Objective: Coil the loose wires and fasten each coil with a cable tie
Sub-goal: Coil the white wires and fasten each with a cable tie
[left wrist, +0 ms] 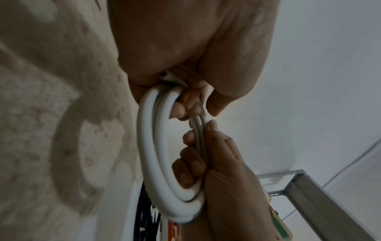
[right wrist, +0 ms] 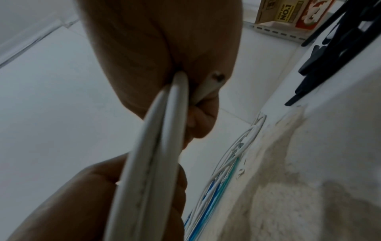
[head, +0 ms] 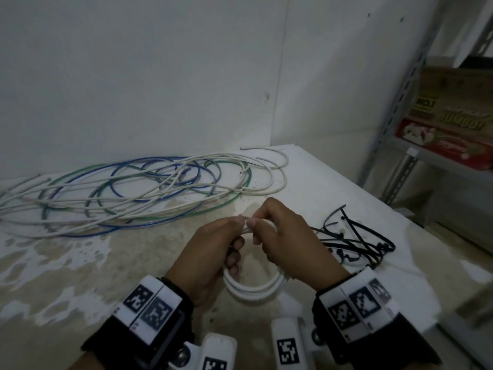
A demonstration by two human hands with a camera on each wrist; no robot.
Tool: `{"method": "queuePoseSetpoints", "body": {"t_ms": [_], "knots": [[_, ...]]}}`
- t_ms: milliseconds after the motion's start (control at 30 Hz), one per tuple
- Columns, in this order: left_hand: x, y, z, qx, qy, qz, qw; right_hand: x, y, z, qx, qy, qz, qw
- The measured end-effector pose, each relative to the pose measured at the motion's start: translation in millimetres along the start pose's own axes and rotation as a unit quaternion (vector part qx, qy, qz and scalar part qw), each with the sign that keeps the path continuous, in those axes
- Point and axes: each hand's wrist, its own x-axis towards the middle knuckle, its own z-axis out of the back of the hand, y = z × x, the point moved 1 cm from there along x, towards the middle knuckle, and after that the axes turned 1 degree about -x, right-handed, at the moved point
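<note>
A small coil of white wire point(head: 253, 289) hangs between both hands above the table. My left hand point(head: 237, 236) grips the coil's left side with curled fingers. My right hand point(head: 256, 228) grips the top and right side, thumb meeting the left thumb. The left wrist view shows the coil point(left wrist: 152, 146) with the right hand's fingers point(left wrist: 191, 164) wrapped round it. In the right wrist view the coil point(right wrist: 154, 163) runs into my right hand, and its cut end point(right wrist: 216, 79) is pressed in the palm. Black cable ties point(head: 354, 239) lie to the right.
A tangle of loose white, blue and green wires point(head: 133, 188) spreads across the back left of the stained white table point(head: 80, 263). A metal shelf point(head: 394, 129) with cardboard boxes point(head: 453, 116) stands past the table's right edge. A wall is close behind.
</note>
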Motion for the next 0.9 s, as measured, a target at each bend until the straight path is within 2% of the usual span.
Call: {"method": "queuePoseSetpoints", "body": {"t_ms": [100, 200, 333, 433, 500, 567, 633, 767, 900], "knots": [[-2.3, -1.5, 4.7, 0.035, 0.003, -0.011, 0.999, -1.3, 1.2, -0.5, -0.013, 0.02, 0.004, 1.0], [-3.4, -0.5, 4.9, 0.021, 0.006, -0.012, 1.0, 1.0, 4.2, -1.8, -0.023, 0.014, 0.012, 1.0], [-1.6, 4.4, 2.4, 0.0, -0.028, -0.024, 0.999, 4.6, 10.5, -4.3, -0.044, 0.015, 0.008, 0.999], [-0.7, 8.7, 2.6, 0.009, -0.056, -0.052, 0.997, 5.3, 15.5, 0.1, -0.044, 0.041, -0.022, 0.998], [1.5, 10.9, 5.8, -0.004, -0.086, -0.058, 0.995, 8.8, 14.4, 13.6, -0.11, 0.04, -0.033, 0.993], [5.0, 11.1, 12.2, -0.03, -0.119, -0.056, 0.991, 12.7, 8.2, 37.1, -0.172, 0.007, -0.058, 0.983], [8.4, 11.0, 20.6, -0.048, -0.144, -0.056, 0.987, 16.1, -1.7, 62.4, -0.237, -0.008, -0.107, 0.966], [12.9, 14.2, 31.1, -0.093, -0.165, -0.038, 0.981, 25.3, -25.0, 78.4, -0.399, 0.076, -0.211, 0.889], [13.9, 16.0, 34.4, -0.107, -0.161, -0.033, 0.981, 30.2, -32.1, 69.5, -0.44, 0.122, -0.251, 0.853]]}}
